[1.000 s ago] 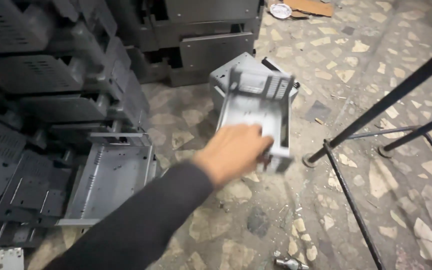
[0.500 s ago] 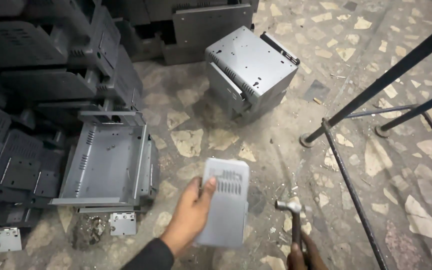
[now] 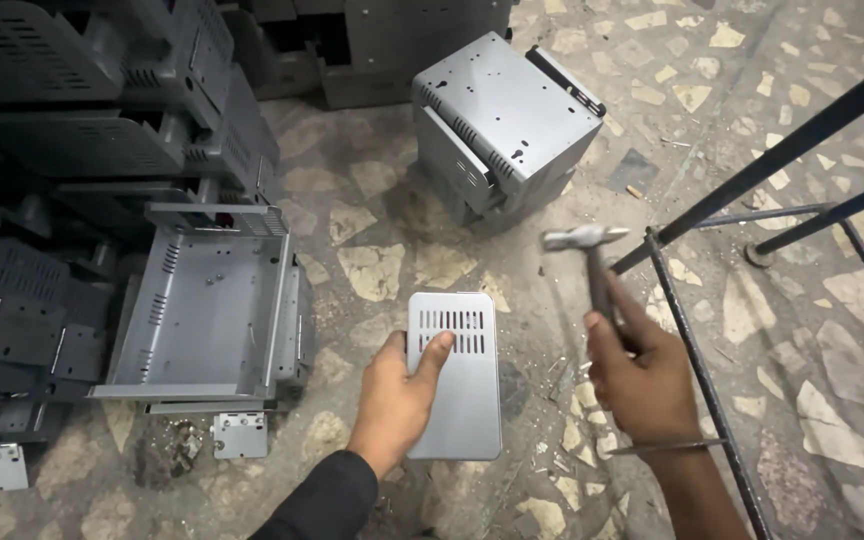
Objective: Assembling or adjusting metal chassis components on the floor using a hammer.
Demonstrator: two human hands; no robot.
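My left hand (image 3: 397, 395) grips a flat grey metal panel (image 3: 457, 385) with vent slots near its top, thumb laid over the slots. It is held low over the stone floor, in front of me. My right hand (image 3: 642, 375) is shut on the handle of a small hammer (image 3: 584, 242), whose metal head is raised above the panel's right side. A closed grey metal box (image 3: 507, 115) sits on the floor farther ahead. An open grey metal tray-shaped casing (image 3: 207, 310) lies to the left of the panel.
Dark stacked metal casings (image 3: 72, 130) fill the left side. Small brackets (image 3: 240, 435) and debris lie on the floor near the open casing. A black metal frame of thin bars (image 3: 712, 400) stands on the right, close to my right hand.
My left hand drew back from the far box with the vented panel and holds it low in front. My right hand came into view and raised the hammer higher.
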